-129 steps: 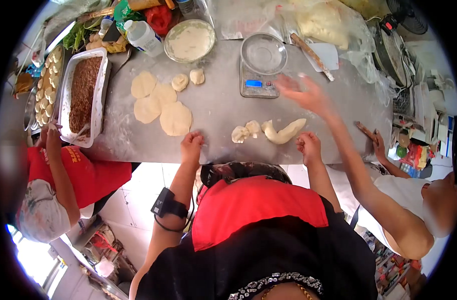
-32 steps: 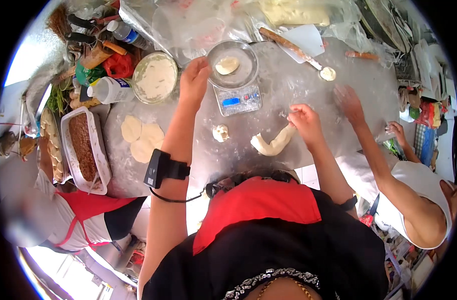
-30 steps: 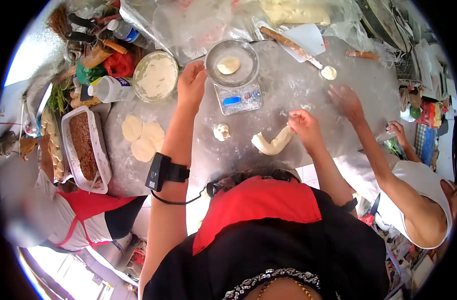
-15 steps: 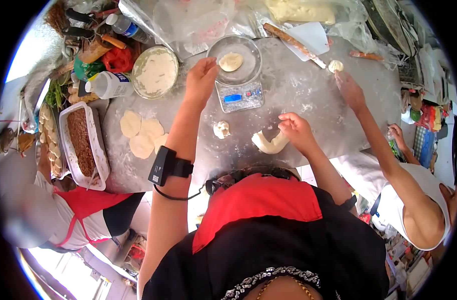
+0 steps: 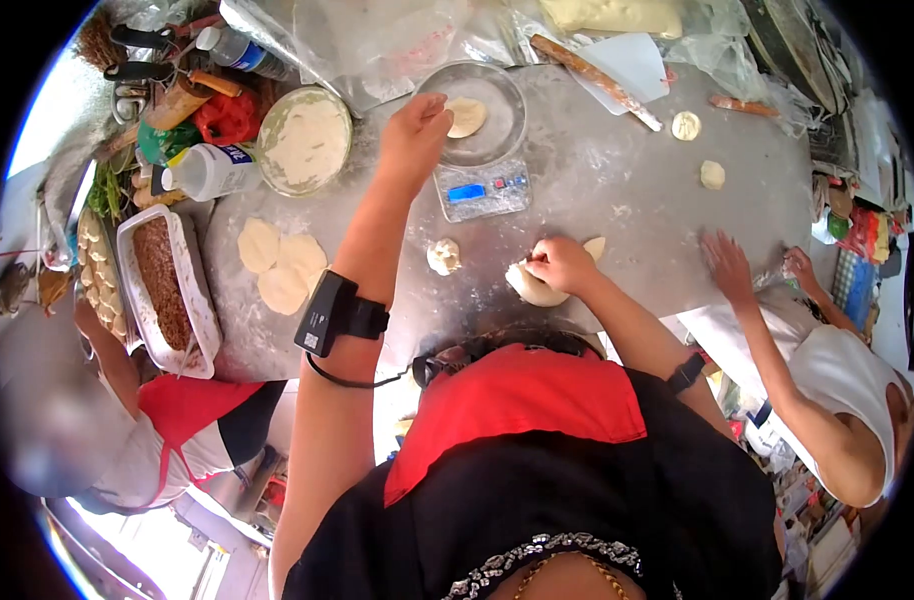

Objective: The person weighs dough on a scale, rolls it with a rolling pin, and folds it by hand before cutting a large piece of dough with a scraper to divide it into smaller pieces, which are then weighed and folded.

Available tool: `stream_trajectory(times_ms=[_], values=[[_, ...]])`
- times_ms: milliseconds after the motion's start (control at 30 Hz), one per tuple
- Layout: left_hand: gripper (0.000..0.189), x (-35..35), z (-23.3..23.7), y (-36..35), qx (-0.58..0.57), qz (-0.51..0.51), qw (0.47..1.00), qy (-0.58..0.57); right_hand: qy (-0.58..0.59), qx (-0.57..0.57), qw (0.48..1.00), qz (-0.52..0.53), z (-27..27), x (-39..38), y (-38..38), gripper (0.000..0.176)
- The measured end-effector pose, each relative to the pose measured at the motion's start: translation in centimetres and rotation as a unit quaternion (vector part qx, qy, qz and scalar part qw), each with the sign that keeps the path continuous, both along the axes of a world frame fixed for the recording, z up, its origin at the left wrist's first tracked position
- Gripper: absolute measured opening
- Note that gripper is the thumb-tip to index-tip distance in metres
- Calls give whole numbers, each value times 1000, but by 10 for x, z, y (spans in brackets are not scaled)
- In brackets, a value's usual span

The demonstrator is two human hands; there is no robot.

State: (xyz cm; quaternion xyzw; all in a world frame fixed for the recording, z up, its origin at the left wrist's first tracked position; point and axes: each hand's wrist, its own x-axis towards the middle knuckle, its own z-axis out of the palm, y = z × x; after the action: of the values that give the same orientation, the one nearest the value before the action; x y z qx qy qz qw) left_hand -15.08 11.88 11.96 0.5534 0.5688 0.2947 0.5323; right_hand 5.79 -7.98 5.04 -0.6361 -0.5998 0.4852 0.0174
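My left hand (image 5: 417,140) is closed at the left rim of the round metal pan (image 5: 492,148) on a digital kitchen scale (image 5: 485,195). Its fingers overlap the edge of a flattened piece of dough (image 5: 468,118) in the pan; whatever is between the fingertips is hidden. My right hand (image 5: 564,266) grips a curved strip of dough (image 5: 533,290) on the metal table, one end of it showing beyond the knuckles. A small lump of dough (image 5: 443,257) lies between my two hands.
Left are flat dough rounds (image 5: 280,270), a bowl of flour (image 5: 307,140) and a tray of brown filling (image 5: 162,275). A rolling pin (image 5: 597,82) lies at the back. Two dough pieces (image 5: 712,175) sit before a co-worker's hand (image 5: 727,265) on the right. Another person stands left.
My right hand has closed on the dough strip. My left hand has moved over the edge of the dough in the pan. The co-worker's hand has drawn back; two dough pieces now show there.
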Motion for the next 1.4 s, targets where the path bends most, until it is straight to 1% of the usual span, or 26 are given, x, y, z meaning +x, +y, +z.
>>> stream_trajectory(times_ms=[167,267,367,400,433,467,500,567,600,633,700,733,800,833,900,933,967,1033,1133,1200,1233,1267,1300,1333,1367,1400], values=[[34,0,-5,13,79,-58,981,167,57,12,998,-23,-13,-4,-6,20],[34,6,-22,18,192,-131,921,314,99,24,995,-9,-12,-7,-11,21],[39,10,-21,21,230,-186,884,363,120,-14,993,9,-3,-12,-9,20],[39,15,-13,21,185,-198,895,354,190,-104,973,-73,-2,-13,-10,21],[39,21,3,19,138,-210,904,345,257,-192,935,-154,-1,-14,-12,21],[39,24,14,13,91,-220,911,336,318,-277,877,-231,0,-14,-14,21],[37,22,13,0,59,-193,948,245,378,-344,807,-295,9,-11,-12,24],[33,13,4,-38,-7,-133,990,55,454,-369,747,-316,51,-6,1,26],[30,12,5,-61,-65,-108,992,-32,490,-379,715,-325,70,-4,6,27],[29,11,7,-83,-121,-80,982,-118,518,-376,702,-312,79,-5,9,25],[32,4,2,-113,-150,-106,971,-152,504,-314,743,-308,95,-12,13,24],[33,5,7,-121,-187,-87,961,-186,495,-282,764,-304,99,-15,15,23],[34,5,16,-140,-264,-51,930,-252,410,-198,843,-286,95,-23,17,21],[29,7,20,-147,-247,-48,932,-261,363,-153,877,-275,92,-27,17,19],[29,10,23,-151,-214,-84,950,-211,209,17,940,-268,88,-34,13,17],[29,11,25,-153,-199,-101,957,-186,127,102,952,-259,89,-38,11,15],[29,12,28,-153,-193,-103,953,-208,214,73,926,-303,90,-40,11,16],[29,15,39,-153,-186,-110,943,-251,380,10,841,-386,102,-46,12,16],[31,6,13,-151,-66,27,984,-163,252,68,895,-362,93,4,17,17],[34,-20,-7,-146,-75,108,983,-127,156,87,900,-397,90,60,26,26],[36,-33,-18,-144,-77,150,980,-109,186,86,870,-449,80,86,26,30],[39,-43,-33,-147,-54,72,996,15,216,86,835,-498,66,107,26,34],[42,-53,-49,-154,-30,-8,990,138,216,58,807,-546,53,125,21,37],[45,-57,-56,-160,-5,-87,962,258,215,31,777,-590,40,142,17,40],[43,-48,-45,-174,82,-84,950,290,214,5,746,-631,29,151,19,43],[39,-45,-47,-177,62,-81,958,269,167,62,760,-625,22,152,18,45]])
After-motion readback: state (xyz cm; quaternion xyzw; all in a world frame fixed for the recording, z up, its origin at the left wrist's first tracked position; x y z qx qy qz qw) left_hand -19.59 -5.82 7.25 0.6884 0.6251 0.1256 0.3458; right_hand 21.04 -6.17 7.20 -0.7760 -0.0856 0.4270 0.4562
